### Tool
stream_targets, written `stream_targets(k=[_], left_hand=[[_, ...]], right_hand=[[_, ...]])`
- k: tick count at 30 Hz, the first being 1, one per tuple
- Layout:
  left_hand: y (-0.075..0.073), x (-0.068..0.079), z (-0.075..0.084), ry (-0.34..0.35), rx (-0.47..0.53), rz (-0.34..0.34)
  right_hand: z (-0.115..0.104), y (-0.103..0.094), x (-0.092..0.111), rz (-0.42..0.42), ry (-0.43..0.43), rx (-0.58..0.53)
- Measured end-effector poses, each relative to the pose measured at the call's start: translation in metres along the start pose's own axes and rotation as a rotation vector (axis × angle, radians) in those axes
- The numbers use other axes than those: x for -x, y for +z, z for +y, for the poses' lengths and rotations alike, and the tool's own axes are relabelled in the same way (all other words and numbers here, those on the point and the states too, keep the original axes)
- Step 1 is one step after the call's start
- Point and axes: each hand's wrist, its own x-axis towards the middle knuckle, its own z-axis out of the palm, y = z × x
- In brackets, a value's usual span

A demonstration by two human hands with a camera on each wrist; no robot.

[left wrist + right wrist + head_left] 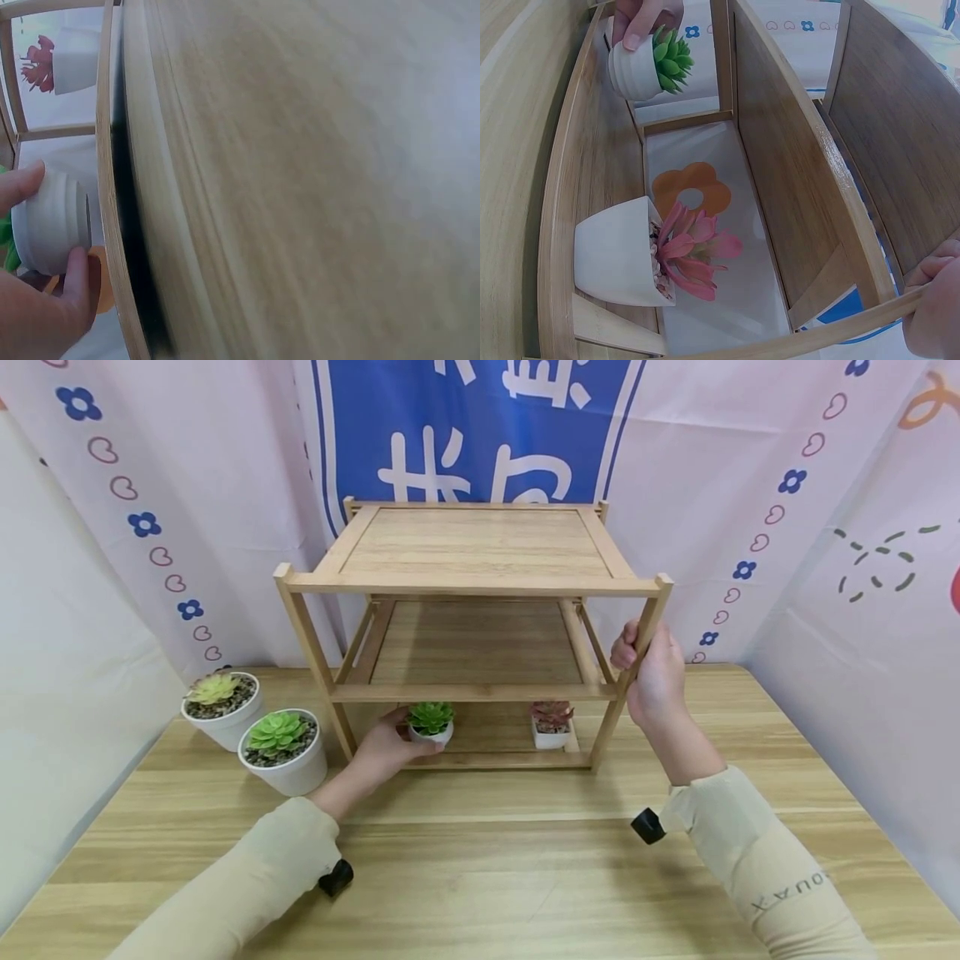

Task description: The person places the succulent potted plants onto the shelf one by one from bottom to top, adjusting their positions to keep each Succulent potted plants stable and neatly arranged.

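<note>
My left hand (387, 747) grips a small round white pot with a green succulent (431, 718) at the left part of the bottom shelf. In the left wrist view the thumb and fingers pinch the white pot (56, 221) on opposite sides. My right hand (654, 672) is wrapped around the front right post of the wooden three-tier rack (480, 582). A pink-red succulent in a squarish white pot (615, 251) stands on the right side of the bottom shelf (487, 760).
Two larger white pots with succulents, one yellow-green (223, 708) and one bright green (285, 750), stand on the table (480, 877) left of the rack. A curtain (225, 485) with a blue panel hangs behind. The middle shelf (480, 643) lies low over the small plants.
</note>
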Motion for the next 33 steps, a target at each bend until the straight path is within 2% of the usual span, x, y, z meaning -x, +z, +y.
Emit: stream_targets(k=[9,18,26,33], left_hand=[[0.0005,-0.0025,0.0019,-0.021,-0.034,0.060],[-0.0026,-0.0030,0.0030,-0.052,-0.105,0.076],[-0.0044,-0.0057,0.0009,-0.007,-0.064,0.090],[-0.0054,-0.0070,0.0016,-0.017,-0.058,0.089]], right_hand=[[-0.0002,-0.0003,-0.0004,-0.002,0.004,0.004],[-0.0002,0.0000,-0.0002,-0.015,-0.002,0.009],[0.0002,-0.0003,0.0000,-0.011,0.001,0.003],[-0.0001,-0.0001,0.0002,-0.013,-0.003,0.006]])
